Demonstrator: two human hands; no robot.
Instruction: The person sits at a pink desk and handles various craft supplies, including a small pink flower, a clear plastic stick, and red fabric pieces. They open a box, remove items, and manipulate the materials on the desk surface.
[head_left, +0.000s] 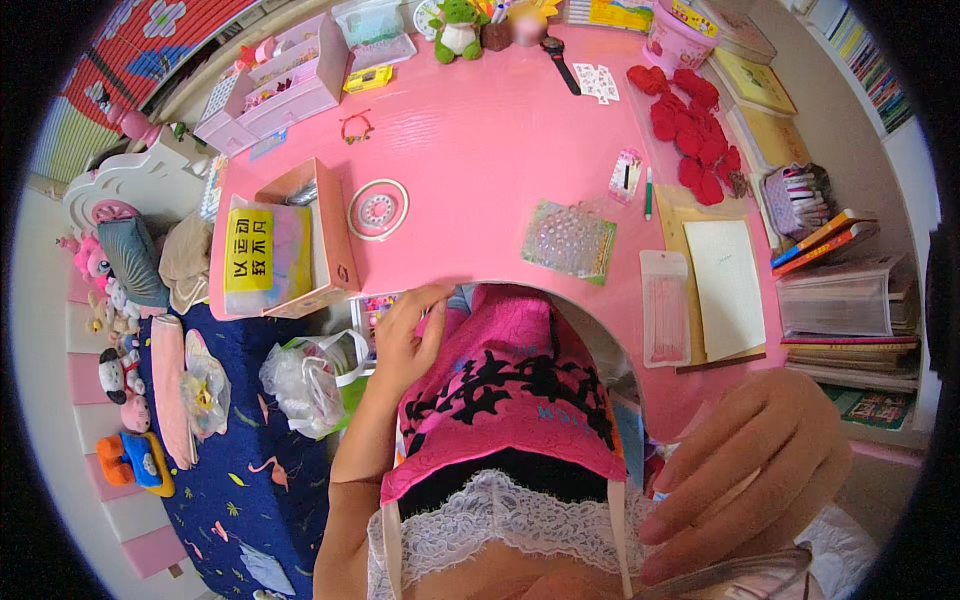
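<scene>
My left hand is at the front edge of the pink desk, fingers bent and thumb apart, with nothing seen in it. Just left of it, under the desk edge, a compartment of colourful beads shows. My right hand is raised close to the camera at the lower right, fingers slightly spread, holding nothing visible. A magenta apron-like cloth with black prints lies over my lap. On the desk before me are a sheet of clear round gems and a round dish-like ring.
An orange box with a printed pouch stands at left. Red yarn-like bundles, a notepad and a clear packet lie at right. Behind are a lilac organiser and a green plush toy. A plastic bag sits beside the bed.
</scene>
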